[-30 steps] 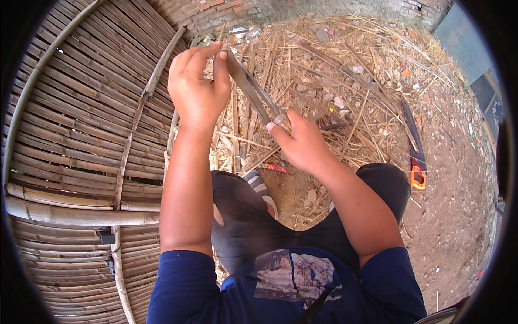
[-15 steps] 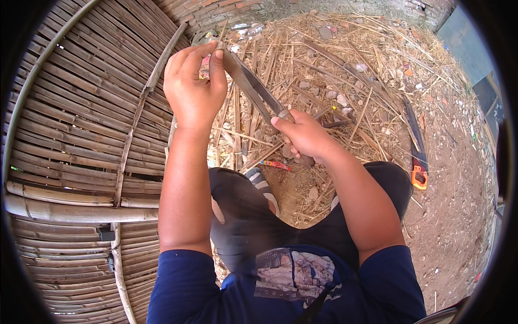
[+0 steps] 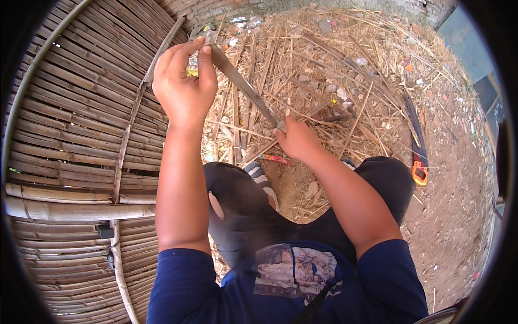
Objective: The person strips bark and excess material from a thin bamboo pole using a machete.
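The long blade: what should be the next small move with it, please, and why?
Perhaps ease the left hand gently off the far end of the long blade, while the right hand holds the near end: bare left fingers pinch that far end, and the view does not show clearly which edge is sharp.

Only illegible lettering (image 3: 274, 294), on shirt (image 3: 270, 311)
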Demonstrator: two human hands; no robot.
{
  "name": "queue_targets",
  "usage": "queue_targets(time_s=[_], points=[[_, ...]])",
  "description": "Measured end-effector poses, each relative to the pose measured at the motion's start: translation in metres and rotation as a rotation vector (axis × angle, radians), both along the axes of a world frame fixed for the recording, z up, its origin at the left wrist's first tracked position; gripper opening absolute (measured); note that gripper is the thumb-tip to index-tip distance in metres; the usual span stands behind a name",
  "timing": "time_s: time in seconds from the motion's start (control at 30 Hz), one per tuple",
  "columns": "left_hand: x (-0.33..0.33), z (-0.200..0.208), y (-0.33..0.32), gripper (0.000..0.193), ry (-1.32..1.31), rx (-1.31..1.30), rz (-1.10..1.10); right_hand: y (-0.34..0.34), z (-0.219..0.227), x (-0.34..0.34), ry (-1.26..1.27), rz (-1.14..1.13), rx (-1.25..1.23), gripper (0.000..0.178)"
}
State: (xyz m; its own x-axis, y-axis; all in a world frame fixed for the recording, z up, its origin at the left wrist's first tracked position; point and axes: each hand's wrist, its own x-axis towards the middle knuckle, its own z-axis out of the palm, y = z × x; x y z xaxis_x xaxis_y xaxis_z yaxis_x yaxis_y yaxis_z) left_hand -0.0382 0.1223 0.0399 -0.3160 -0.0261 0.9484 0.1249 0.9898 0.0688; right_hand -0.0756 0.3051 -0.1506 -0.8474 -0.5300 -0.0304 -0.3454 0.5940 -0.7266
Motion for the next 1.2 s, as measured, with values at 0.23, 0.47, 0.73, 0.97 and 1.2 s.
queue_targets(time_s=[0.23,0.47,0.73,0.97,1.2], points=[[0.009,0.0,-0.015,0.009,0.001,-0.012,0.051,-0.008,0.027,0.009,-0.146,0.013,-0.122,0.049],[0.017,-0.005,-0.038,0.012,0.035,0.024,0.066,-0.025,0.047,0.024,-0.073,0.077,-0.175,0.043],[0.024,-0.011,-0.057,0.01,0.015,0.2,0.081,-0.034,-0.049,0.0,-0.169,0.033,0.094,0.049],[0.033,-0.035,-0.06,0.049,-0.07,0.671,-0.35,-0.035,-0.022,0.005,-0.203,0.055,0.15,0.048],[0.082,-0.006,-0.067,0.043,0.006,0.664,-0.148,-0.03,0.016,0.023,-0.113,0.158,0.174,0.049]])
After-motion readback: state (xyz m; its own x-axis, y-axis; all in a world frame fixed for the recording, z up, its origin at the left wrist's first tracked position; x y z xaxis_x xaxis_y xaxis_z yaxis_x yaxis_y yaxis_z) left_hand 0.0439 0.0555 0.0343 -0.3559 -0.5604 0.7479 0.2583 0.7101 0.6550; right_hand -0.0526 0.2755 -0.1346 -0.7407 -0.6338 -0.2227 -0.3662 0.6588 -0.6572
